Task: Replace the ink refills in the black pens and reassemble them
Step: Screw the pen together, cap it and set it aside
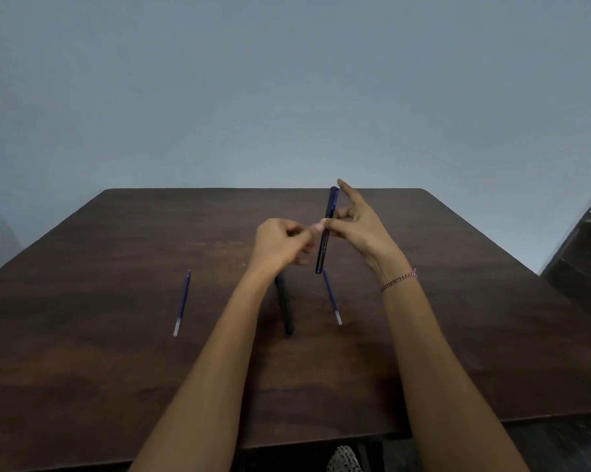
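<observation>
My right hand [358, 221] pinches a black pen [325, 240] near its middle and holds it nearly upright above the table, cap end up, with the index finger stretched out. My left hand [280, 241] is curled beside it, its fingertips meeting the pen at the same spot. A second black pen [285, 310] lies on the table, partly hidden under my left wrist. One blue ink refill [332, 298] lies just right of that pen. Another blue refill [181, 303] lies far to the left.
The dark brown wooden table [117, 369] reaches a plain grey wall at the back. Its front edge runs along the bottom of the view. A dark doorway or step area [587, 253] shows at the right.
</observation>
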Motion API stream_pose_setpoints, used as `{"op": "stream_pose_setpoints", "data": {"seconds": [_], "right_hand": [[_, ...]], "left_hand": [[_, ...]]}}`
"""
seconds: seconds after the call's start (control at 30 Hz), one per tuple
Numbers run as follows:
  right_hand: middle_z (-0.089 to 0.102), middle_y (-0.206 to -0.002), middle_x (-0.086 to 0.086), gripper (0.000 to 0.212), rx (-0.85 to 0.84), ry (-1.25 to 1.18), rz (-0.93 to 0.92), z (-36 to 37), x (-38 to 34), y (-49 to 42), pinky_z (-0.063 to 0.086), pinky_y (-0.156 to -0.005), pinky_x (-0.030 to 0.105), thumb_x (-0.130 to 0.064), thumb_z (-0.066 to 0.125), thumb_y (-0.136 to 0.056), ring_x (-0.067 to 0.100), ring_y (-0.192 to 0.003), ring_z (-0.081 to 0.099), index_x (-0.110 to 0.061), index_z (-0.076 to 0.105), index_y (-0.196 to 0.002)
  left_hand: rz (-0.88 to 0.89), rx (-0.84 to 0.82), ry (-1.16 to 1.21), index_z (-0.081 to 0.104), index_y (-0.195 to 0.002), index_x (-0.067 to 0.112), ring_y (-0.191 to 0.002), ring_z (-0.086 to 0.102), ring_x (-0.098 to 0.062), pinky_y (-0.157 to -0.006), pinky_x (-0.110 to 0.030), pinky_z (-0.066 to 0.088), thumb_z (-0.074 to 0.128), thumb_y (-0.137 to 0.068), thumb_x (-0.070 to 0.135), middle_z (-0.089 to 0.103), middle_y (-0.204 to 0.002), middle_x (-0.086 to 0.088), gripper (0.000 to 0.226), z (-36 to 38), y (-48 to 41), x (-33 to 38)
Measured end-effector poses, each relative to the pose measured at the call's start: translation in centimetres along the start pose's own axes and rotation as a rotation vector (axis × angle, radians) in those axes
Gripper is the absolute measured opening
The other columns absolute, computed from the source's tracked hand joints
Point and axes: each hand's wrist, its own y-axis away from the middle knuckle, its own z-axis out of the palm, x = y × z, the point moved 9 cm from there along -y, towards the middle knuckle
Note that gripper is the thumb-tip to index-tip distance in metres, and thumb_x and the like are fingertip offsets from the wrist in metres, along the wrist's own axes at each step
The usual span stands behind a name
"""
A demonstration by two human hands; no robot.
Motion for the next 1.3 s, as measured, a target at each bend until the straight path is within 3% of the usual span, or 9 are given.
{"op": "stream_pose_setpoints", "data": {"seconds": [0.2,0.37,0.43,0.53,0.67,0.8,0.9,1.0,1.3], "right_hand": [[0.055,-0.076,0.001,0.089,0.173,0.231,0.182,-6.4,1.9,0.3,0.054,-0.089,0.040,-0.010,0.078,-0.073,0.027,-0.094,0.066,0.000,0.025,-0.143],[0.062,-0.117,0.019,0.078,0.155,0.582,0.319,-10.0,3.3,1.7,0.049,-0.092,0.038,-0.021,0.084,-0.067,0.029,-0.107,0.061,-0.002,0.043,-0.131],[0.062,-0.119,0.019,0.073,0.135,0.649,0.365,-10.6,3.8,2.2,0.049,-0.091,0.037,-0.019,0.084,-0.066,0.028,-0.105,0.062,-0.003,0.047,-0.127],[0.060,-0.119,0.019,0.067,0.130,0.684,0.413,-11.3,4.5,3.0,0.050,-0.085,0.033,-0.014,0.083,-0.067,0.025,-0.093,0.063,-0.003,0.050,-0.125],[0.062,-0.117,0.019,0.070,0.106,0.742,0.468,-11.8,5.5,3.8,0.050,-0.087,0.032,-0.015,0.083,-0.068,0.026,-0.096,0.065,-0.002,0.048,-0.128],[0.064,-0.076,0.009,0.065,0.093,0.732,0.520,-11.8,6.5,4.4,0.046,-0.063,0.022,-0.011,0.081,-0.070,0.012,-0.056,0.060,-0.004,0.049,-0.126],[0.063,-0.079,0.009,0.064,0.085,0.750,0.525,-11.8,7.0,4.4,0.048,-0.068,0.024,-0.011,0.082,-0.068,0.011,-0.053,0.058,-0.004,0.051,-0.124],[0.060,-0.067,0.003,0.059,0.080,0.765,0.541,-11.9,7.0,4.5,0.044,-0.054,0.020,-0.012,0.083,-0.067,0.008,-0.049,0.057,-0.006,0.054,-0.119],[0.061,-0.088,0.005,0.051,0.086,0.740,0.564,-11.8,7.5,4.3,0.041,-0.038,0.012,-0.014,0.084,-0.067,0.008,-0.050,0.059,-0.010,0.059,-0.111]], "left_hand": [[-0.044,0.265,0.235,0.070,-0.088,-0.001,-0.047,0.061,-0.008,-0.054,-0.029,0.059,0.065,-0.088,0.025,0.064,-0.065,-0.007,0.027,-2.8,-0.2,-0.7],[-0.085,0.316,0.279,0.070,-0.085,0.002,-0.044,0.060,-0.004,-0.048,-0.022,0.056,0.062,-0.090,0.019,0.064,-0.065,-0.007,0.020,-3.4,-0.1,-1.4],[-0.101,0.322,0.274,0.071,-0.084,0.003,-0.044,0.060,-0.004,-0.048,-0.022,0.056,0.061,-0.090,0.018,0.064,-0.066,-0.007,0.019,-3.5,-0.1,-1.8],[-0.117,0.316,0.251,0.071,-0.082,0.003,-0.048,0.060,-0.008,-0.048,-0.021,0.056,0.061,-0.091,0.018,0.064,-0.065,-0.006,0.020,-3.3,-0.2,-2.3],[-0.124,0.289,0.214,0.070,-0.071,0.009,-0.044,0.057,-0.005,-0.045,-0.018,0.051,0.061,-0.091,0.018,0.064,-0.061,-0.005,0.024,-2.9,-0.4,-2.7],[-0.129,0.277,0.172,0.071,-0.070,0.009,-0.042,0.056,-0.004,-0.043,-0.017,0.048,0.060,-0.091,0.020,0.063,-0.057,-0.002,0.026,-2.7,-0.5,-2.9],[-0.130,0.274,0.165,0.071,-0.067,0.011,-0.041,0.056,-0.004,-0.042,-0.017,0.047,0.061,-0.090,0.020,0.063,-0.056,-0.002,0.027,-2.7,-0.4,-3.0],[-0.133,0.266,0.165,0.069,-0.064,0.013,-0.040,0.056,-0.004,-0.042,-0.017,0.047,0.061,-0.090,0.019,0.063,-0.056,-0.002,0.028,-2.7,-0.4,-3.1],[-0.142,0.251,0.160,0.070,-0.064,0.013,-0.043,0.057,-0.007,-0.043,-0.018,0.048,0.063,-0.089,0.020,0.063,-0.055,-0.003,0.027,-2.7,-0.4,-3.2]]}}
